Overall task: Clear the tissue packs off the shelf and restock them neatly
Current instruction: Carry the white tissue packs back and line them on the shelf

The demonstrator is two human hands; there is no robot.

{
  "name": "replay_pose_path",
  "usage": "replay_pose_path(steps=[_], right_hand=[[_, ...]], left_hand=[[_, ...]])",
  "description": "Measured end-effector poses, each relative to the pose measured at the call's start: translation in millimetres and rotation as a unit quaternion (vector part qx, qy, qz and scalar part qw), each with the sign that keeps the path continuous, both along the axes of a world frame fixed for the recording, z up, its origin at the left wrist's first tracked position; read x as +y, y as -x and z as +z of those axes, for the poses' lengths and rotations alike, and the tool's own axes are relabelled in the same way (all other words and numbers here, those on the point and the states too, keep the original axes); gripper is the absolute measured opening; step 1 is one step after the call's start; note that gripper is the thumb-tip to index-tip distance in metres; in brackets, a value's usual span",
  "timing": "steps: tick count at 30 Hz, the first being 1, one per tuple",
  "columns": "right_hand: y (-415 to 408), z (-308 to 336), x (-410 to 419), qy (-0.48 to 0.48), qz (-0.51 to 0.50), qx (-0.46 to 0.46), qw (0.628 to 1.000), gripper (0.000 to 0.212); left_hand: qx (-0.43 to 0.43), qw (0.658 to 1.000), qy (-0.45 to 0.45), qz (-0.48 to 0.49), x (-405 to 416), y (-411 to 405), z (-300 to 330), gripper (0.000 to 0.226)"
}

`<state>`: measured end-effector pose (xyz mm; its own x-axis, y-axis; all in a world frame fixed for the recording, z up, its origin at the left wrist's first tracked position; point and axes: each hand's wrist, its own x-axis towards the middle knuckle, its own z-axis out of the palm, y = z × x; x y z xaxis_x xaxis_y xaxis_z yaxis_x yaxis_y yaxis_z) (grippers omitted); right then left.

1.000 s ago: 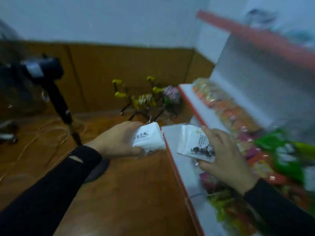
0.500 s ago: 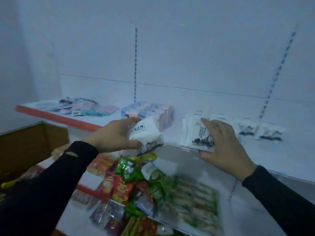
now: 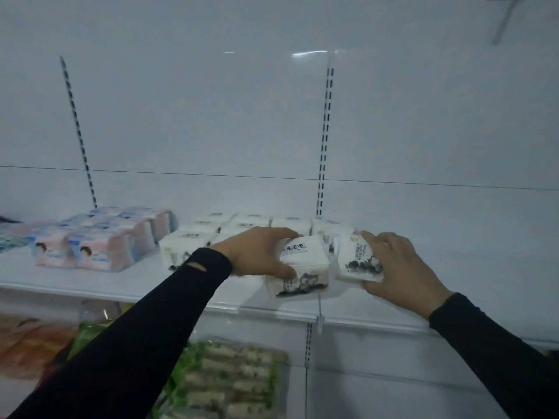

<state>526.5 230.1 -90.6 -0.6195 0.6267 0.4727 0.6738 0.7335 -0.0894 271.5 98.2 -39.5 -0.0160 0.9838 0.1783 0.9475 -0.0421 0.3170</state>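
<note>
Pink/blue wrapped packs (image 3: 99, 240) sit left of the left hand (image 3: 257, 252), well apart. Green snack packets (image 3: 223, 379) on the lower level, below that hand. Orange packets (image 3: 27, 343) further left, blurred. Slotted uprights (image 3: 325, 140) on the white back panel above.

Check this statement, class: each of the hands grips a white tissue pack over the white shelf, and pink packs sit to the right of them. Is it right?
Not quite. The head view shows the pink packs to the left, not the right. The left hand and right hand each grip a white tissue pack over the white shelf.
</note>
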Motion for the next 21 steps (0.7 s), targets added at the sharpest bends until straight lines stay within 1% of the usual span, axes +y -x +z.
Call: replay_pose_path(steps=[3, 6, 8, 11, 15, 17, 19, 21], right_hand=[[-13, -12, 21, 0.068, 0.037, 0.0, 0.997, 0.092], [-20, -13, 35, 0.069, 0.052, 0.032, 0.996, 0.078], [-22, -8, 41, 0.067, 0.049, 0.033, 0.996, 0.075], [-20, -3, 42, 0.089, 0.048, 0.015, 0.995, 0.067], [-17, 5, 47, 0.13, 0.039, -0.012, 0.991, 0.065], [-12, 6, 48, 0.114, 0.031, -0.018, 0.993, 0.063], [-4, 1, 50, 0.066, 0.035, 0.002, 0.997, 0.061], [5, -13, 54, 0.035, 0.046, 0.026, 0.998, 0.066]], left_hand=[[-0.016, 0.999, 0.038, 0.017, 35, -17, -10, 0.08], [0.031, 0.996, 0.077, 0.026, 51, -23, -16, 0.081], [0.046, 0.995, 0.08, 0.026, 55, -23, -17, 0.082], [0.047, 0.995, 0.078, 0.026, 59, -20, -19, 0.084], [0.074, 0.995, 0.061, -0.005, 62, -20, -17, 0.079], [0.095, 0.994, 0.048, -0.014, 66, -16, -16, 0.075], [0.103, 0.994, 0.035, -0.005, 72, -9, -17, 0.07], [0.142, 0.99, 0.02, 0.002, 78, -1, -20, 0.065]])
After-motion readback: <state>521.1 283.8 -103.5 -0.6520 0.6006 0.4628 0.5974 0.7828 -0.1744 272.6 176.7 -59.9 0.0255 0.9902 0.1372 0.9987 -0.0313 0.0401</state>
